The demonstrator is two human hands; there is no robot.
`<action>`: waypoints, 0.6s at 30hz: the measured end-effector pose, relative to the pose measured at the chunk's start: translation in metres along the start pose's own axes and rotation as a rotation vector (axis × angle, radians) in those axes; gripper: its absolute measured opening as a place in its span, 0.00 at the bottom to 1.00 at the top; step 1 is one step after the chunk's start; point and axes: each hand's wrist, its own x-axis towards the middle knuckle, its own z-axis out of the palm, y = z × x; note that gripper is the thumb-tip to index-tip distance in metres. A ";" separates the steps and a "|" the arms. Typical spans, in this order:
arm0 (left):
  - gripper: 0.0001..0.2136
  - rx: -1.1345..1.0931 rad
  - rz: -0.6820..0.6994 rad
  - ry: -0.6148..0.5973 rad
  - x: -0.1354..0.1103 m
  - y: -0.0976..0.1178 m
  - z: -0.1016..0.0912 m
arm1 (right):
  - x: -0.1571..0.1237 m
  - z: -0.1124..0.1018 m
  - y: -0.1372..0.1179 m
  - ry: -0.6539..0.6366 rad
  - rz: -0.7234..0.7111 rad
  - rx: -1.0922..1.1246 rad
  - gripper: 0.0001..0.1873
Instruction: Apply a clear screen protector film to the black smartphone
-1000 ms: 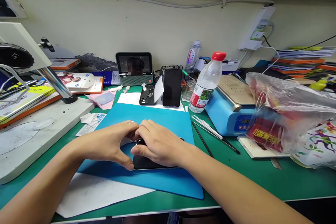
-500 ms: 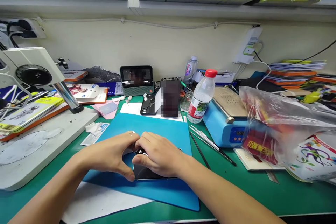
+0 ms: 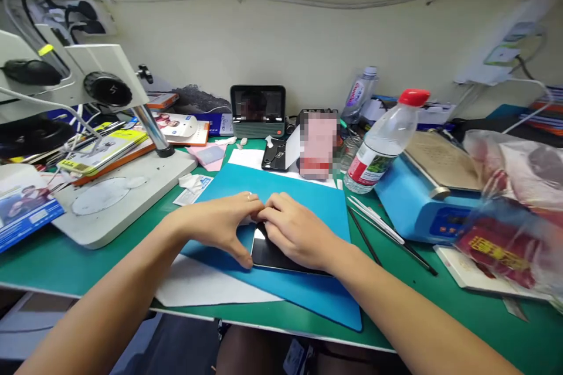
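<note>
A dark, glossy smartphone (image 3: pixel 275 259) lies flat on a blue mat (image 3: pixel 316 299). My left hand (image 3: pixel 224 225) holds its left end, the thumb at the near corner and the fingers toward the far edge. Across the top of the phone lies my right hand (image 3: pixel 301 234), its fingers curled over the far side near the left fingertips. The right hand covers much of the phone, and whatever its fingertips touch is hidden. A ring shows on a left finger.
Tweezers (image 3: pixel 373 220) and a dark thin tool (image 3: pixel 365 237) lie right of the mat, near a red-capped bottle (image 3: pixel 378 152) and a blue heating plate (image 3: pixel 409 205). A microscope stand (image 3: pixel 123 199) occupies the left; a plastic bag (image 3: pixel 505 234) sits at right.
My view has tilted down and swung left. Both hands stay at the phone; the right thumb, earlier stretched over the glass, is now tucked in. The propped device's screen changed from dark to pink.
</note>
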 end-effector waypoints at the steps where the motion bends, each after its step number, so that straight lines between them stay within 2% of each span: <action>1: 0.25 0.000 0.009 0.001 0.000 0.000 -0.001 | 0.001 0.001 0.001 -0.006 0.003 0.009 0.13; 9: 0.25 0.009 0.066 0.003 -0.002 0.000 -0.005 | 0.004 0.003 0.003 -0.006 0.006 0.001 0.15; 18: 0.26 -0.018 0.041 0.013 -0.001 -0.002 -0.008 | 0.006 0.005 0.002 -0.025 0.022 0.008 0.12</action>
